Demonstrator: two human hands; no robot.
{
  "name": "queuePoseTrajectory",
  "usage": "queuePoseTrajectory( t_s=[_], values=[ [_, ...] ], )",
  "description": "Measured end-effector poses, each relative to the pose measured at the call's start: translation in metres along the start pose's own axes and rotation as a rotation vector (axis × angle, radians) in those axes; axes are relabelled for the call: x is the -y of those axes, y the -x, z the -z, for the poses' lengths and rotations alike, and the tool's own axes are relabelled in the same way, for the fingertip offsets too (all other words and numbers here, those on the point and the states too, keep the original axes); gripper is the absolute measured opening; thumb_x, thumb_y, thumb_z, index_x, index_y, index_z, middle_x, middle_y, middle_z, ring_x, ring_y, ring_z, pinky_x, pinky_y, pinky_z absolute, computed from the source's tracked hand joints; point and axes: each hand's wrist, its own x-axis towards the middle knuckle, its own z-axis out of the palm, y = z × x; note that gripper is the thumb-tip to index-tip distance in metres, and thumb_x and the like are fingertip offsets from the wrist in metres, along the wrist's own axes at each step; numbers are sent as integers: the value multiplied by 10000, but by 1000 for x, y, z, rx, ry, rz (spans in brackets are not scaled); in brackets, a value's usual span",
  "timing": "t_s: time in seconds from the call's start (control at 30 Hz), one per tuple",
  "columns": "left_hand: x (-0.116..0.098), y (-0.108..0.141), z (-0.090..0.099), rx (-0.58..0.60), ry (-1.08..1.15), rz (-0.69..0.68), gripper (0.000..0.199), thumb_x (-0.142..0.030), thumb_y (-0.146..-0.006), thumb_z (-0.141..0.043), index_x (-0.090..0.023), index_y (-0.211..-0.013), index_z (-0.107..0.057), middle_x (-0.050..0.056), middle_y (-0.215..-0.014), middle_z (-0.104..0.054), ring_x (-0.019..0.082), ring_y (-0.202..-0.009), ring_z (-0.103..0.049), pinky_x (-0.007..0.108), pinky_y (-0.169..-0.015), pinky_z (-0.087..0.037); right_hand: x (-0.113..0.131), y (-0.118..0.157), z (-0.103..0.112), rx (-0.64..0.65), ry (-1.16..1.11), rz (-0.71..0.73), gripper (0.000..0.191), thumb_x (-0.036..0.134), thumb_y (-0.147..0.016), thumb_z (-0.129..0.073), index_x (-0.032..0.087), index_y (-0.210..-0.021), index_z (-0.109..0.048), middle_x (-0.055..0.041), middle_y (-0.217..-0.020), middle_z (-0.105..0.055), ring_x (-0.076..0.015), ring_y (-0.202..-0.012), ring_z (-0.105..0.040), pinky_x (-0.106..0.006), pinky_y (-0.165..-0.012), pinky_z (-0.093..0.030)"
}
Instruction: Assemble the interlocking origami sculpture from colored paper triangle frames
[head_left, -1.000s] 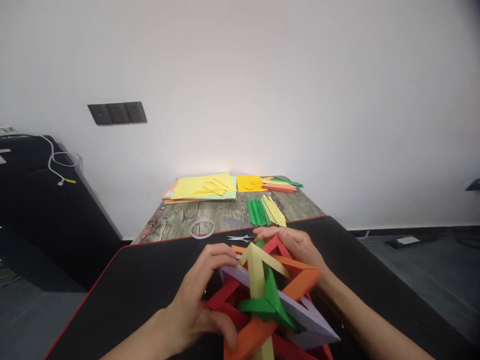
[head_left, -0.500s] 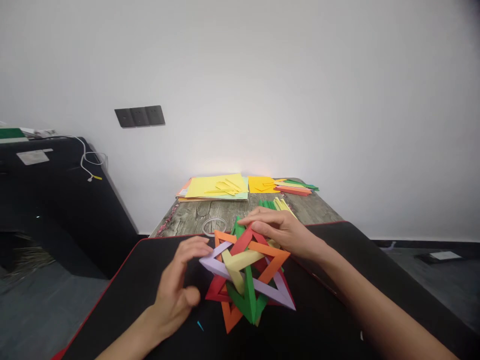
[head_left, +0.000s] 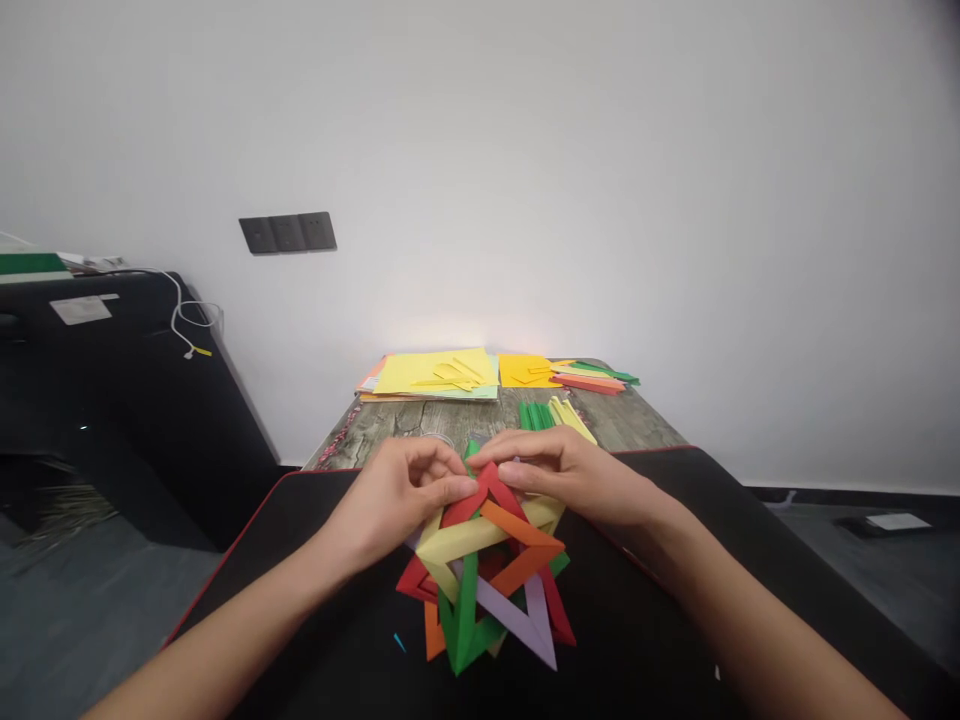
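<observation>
A star-shaped modular origami ball [head_left: 517, 600] of interlocking red, orange, cream, green and lilac folded strips rests over the black mat [head_left: 630, 640]. At its top, my left hand [head_left: 405, 495] pinches the left side of a red point between thumb and fingers. My right hand [head_left: 574, 470] closes on the right side of the same red point, its thumb lying along the paper. Both sets of fingertips nearly meet there and hide part of the top. The lower points stick out toward me, free of my hands.
Behind the mat, green folded strips [head_left: 535, 416] and cream strips [head_left: 571, 418] lie on the wooden tabletop [head_left: 630, 425]. Farther back are stacked yellow sheets [head_left: 401, 374], orange paper [head_left: 521, 370] and mixed strips [head_left: 592, 378]. A small blue scrap [head_left: 400, 643] lies at front left.
My left hand has moved from beside the ball up to its top and now grips the red point. The ball has turned, and my right hand stays at its top.
</observation>
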Motion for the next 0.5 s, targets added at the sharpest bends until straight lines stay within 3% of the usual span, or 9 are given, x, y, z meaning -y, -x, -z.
queuePoseTrajectory(
  t_s=[0.17,0.5],
  values=[
    [-2,-3,3,47,42,102,303,-416,-658,-751,-143,-722,-635,-47,-515,-549,65,-442,-437,181,-446,-304,2,-1,-2,-9,-84,-44,208,263,-853,-589,241,-985,-748,-31,-975,-714,-165,-884,-632,-261,-729,-484],
    [1,-4,-4,29,46,72,295,-409,-690,-730,-157,-720,-579,-73,-435,-485,62,-401,-395,170,-423,-260,-1,0,-10,-147,-24,-3,180,226,-827,-594,225,-904,-756,-43,-929,-720,-193,-887,-638,-301,-741,-493]
  ],
)
